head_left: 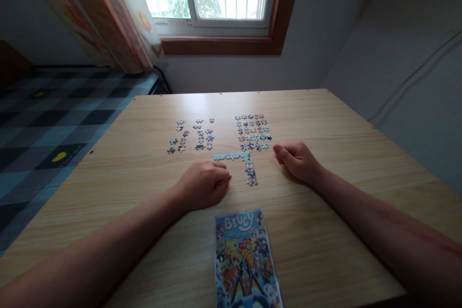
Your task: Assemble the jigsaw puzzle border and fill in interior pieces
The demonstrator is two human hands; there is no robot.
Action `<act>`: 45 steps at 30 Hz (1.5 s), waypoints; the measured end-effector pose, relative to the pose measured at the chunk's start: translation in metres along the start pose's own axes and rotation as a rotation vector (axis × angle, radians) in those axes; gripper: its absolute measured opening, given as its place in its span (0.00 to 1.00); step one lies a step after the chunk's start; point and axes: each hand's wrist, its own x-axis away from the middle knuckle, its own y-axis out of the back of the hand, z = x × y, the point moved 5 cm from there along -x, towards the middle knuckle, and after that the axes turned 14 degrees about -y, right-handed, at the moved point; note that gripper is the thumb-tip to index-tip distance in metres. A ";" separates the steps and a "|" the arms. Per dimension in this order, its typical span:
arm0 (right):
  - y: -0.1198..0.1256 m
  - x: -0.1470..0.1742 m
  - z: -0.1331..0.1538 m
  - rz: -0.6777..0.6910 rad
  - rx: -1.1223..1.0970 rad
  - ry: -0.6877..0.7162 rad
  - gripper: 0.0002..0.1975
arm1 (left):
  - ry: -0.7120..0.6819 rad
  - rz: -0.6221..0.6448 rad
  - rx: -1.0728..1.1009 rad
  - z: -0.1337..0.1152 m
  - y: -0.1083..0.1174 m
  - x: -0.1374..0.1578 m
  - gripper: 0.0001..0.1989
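Note:
My left hand [207,185] rests on the table as a loose fist, with nothing visible in it. Just beyond and to the right of it lies a joined corner of a jigsaw puzzle [250,169], made of a top strip and a right-hand strip. My right hand [296,160] is also curled into a fist on the table, right of that corner, and no object shows in it. Near its knuckles is a block of loose puzzle pieces [253,131] set out in rows. More loose pieces [201,138] lie in uneven columns further left.
A colourful "Bluey" picture sheet or box [247,260] lies at the near edge of the wooden table [144,178]. Behind the table are a window [227,0] and a curtain [119,19]. A bed with a checked cover [72,110] stands at the left.

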 end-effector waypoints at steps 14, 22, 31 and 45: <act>0.002 -0.003 -0.008 -0.030 -0.067 -0.100 0.32 | 0.047 0.045 0.105 0.000 0.002 -0.002 0.22; 0.001 -0.002 -0.004 -0.027 -0.063 -0.107 0.34 | 0.023 0.041 0.109 -0.001 0.004 -0.002 0.24; 0.001 -0.002 -0.002 -0.001 -0.105 -0.023 0.34 | 0.018 0.014 0.100 -0.001 0.006 -0.004 0.23; 0.001 -0.001 0.001 0.012 -0.082 -0.034 0.31 | 0.031 0.008 0.042 0.000 0.005 -0.004 0.23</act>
